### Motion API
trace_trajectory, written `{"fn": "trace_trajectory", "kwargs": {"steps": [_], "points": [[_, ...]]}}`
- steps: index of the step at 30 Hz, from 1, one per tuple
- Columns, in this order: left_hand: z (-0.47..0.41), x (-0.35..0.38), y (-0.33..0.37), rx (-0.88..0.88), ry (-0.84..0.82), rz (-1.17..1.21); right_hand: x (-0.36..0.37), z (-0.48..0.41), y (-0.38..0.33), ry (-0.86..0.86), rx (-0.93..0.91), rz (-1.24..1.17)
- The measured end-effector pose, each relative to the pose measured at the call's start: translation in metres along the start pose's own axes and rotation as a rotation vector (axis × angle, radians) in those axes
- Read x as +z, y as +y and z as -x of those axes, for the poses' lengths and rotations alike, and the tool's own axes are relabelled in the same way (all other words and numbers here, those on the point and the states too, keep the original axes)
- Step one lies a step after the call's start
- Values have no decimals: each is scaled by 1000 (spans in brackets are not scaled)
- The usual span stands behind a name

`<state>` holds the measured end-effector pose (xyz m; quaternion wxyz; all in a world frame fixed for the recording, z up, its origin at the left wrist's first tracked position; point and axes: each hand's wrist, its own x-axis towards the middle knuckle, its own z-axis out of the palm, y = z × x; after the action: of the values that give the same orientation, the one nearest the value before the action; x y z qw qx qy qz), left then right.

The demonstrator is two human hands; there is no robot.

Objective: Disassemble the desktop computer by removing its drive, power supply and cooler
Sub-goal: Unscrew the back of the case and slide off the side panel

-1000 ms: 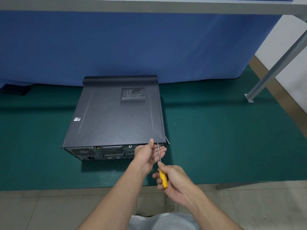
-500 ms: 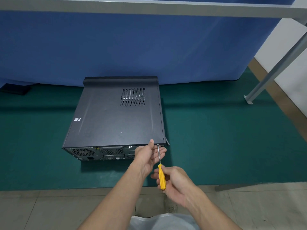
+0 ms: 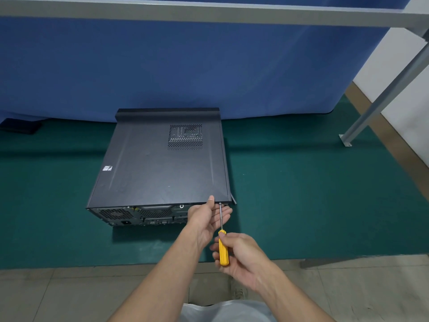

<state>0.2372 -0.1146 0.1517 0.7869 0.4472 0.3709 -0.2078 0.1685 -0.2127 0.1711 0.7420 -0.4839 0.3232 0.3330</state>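
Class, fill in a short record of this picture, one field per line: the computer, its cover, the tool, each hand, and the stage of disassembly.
Computer: black desktop case lying flat on green mat, rear panel toward the person
Cover: on; insides hidden
Tool: yellow-handled screwdriver, tip at the case's rear upper right corner
Left hand: thumb on the cover's edge, fingers beside the shaft
Right hand: grips the handle
Stage: apparently at a cover screw; nothing removed yet

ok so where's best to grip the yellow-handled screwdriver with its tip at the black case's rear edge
Probably the yellow handle, from the near right side, as the right hand does: it is the thick end, in line with the thin metal shaft pointing at the black computer case.
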Motion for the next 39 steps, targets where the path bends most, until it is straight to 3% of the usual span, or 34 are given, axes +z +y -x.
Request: {"fn": "trace_trajectory", "kwargs": {"steps": [39], "points": [[-1,1,-2,12,3,-8,-6,-1,1,-6,43,-79]]}}
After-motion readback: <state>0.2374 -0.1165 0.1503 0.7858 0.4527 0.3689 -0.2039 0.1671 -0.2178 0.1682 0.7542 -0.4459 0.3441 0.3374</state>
